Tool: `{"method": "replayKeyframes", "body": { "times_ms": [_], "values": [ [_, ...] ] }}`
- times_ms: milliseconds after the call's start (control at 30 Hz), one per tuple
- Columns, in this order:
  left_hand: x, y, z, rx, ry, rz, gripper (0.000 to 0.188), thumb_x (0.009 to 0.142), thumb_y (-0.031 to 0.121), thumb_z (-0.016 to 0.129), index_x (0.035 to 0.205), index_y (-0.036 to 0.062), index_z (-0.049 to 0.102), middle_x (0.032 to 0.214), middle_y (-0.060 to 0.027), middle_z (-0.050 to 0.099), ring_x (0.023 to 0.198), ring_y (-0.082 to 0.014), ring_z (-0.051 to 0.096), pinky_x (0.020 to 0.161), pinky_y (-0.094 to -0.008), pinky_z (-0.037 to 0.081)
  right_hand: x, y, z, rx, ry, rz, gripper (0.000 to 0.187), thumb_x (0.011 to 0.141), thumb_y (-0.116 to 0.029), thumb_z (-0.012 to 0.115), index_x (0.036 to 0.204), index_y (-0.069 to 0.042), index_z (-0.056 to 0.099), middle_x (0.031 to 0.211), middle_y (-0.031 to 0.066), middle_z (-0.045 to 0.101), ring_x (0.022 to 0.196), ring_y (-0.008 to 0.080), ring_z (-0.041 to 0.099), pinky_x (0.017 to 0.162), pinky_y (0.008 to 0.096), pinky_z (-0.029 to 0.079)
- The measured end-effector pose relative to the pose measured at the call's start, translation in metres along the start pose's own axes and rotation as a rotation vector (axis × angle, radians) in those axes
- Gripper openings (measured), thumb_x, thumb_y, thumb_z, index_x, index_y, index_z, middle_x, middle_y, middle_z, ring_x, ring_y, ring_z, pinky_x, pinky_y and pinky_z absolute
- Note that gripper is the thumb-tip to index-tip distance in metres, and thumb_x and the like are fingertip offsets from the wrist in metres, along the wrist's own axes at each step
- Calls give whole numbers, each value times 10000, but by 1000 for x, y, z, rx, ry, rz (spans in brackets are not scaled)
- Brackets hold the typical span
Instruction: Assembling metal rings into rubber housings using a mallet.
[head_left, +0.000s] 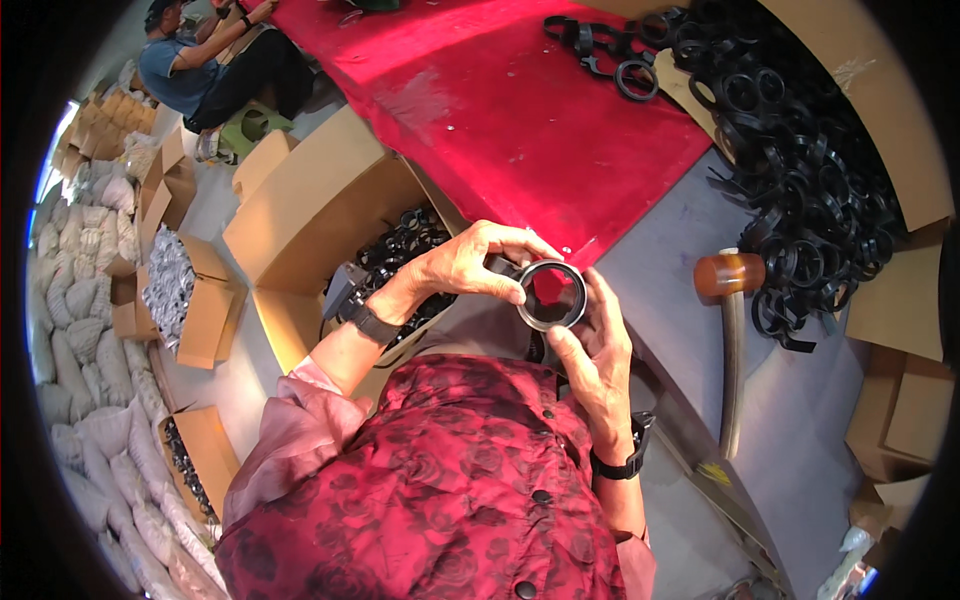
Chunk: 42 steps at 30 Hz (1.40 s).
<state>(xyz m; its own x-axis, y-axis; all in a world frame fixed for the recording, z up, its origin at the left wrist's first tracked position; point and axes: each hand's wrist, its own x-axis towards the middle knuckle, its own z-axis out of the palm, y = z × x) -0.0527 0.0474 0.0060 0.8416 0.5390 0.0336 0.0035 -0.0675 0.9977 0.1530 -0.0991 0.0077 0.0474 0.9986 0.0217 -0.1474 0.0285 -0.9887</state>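
Between both hands I hold a round black ring (545,325) in front of my body, and red shows through its opening. My left hand (468,265) grips its left side, thumb at the rim and fingers along the top. My right hand (600,355) closes on the right side, thumb below and fingers behind the edge. A strap-like black part at the ring's left is partly hidden by my left fingers. Just left of my hands, an open cardboard box (320,215) contains many small black parts (395,250).
A red-covered table (510,130) extends ahead. On its grey right part lie a mallet (731,340) and a heap of black rings with straps (790,170), spilling from a carton (890,100). Sacks (90,330) and boxes line the left. Another person (200,75) sits far left.
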Motion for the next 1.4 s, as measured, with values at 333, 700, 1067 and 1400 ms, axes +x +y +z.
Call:
{"method": "replayKeyframes", "body": {
  "times_ms": [333,700,1067,1400],
  "values": [
    [-2,2,10,-221,38,-28,658,809,193,867,1373,-10,596,1239,-72,678,1141,-161,639,1007,-326,489,3,-1,4,239,30,67,531,999,-10,619,1495,59,442,1307,130,629,1037,152,646,789,294,594],
    [-8,6,20,-304,140,-35,562,828,146,839,1326,-4,625,1108,-27,711,935,-75,616,862,-258,496,10,1,1,232,4,90,462,999,-111,636,1415,70,546,1127,80,691,867,120,636,754,274,549],
    [-10,-8,31,-322,291,-68,717,829,214,863,1418,-15,524,997,-13,698,975,-94,630,936,-268,481,21,3,-7,202,-22,153,458,1001,-92,643,1430,35,542,1093,71,674,900,138,638,770,310,561],
    [-11,-43,53,-23,554,-32,507,948,268,764,1283,54,449,1030,-50,653,952,-85,618,791,-254,506,-33,-40,-123,-1619,566,-127,651,832,-86,761,1428,6,515,1245,203,586,1126,387,570,942,449,500]
  ]
}}
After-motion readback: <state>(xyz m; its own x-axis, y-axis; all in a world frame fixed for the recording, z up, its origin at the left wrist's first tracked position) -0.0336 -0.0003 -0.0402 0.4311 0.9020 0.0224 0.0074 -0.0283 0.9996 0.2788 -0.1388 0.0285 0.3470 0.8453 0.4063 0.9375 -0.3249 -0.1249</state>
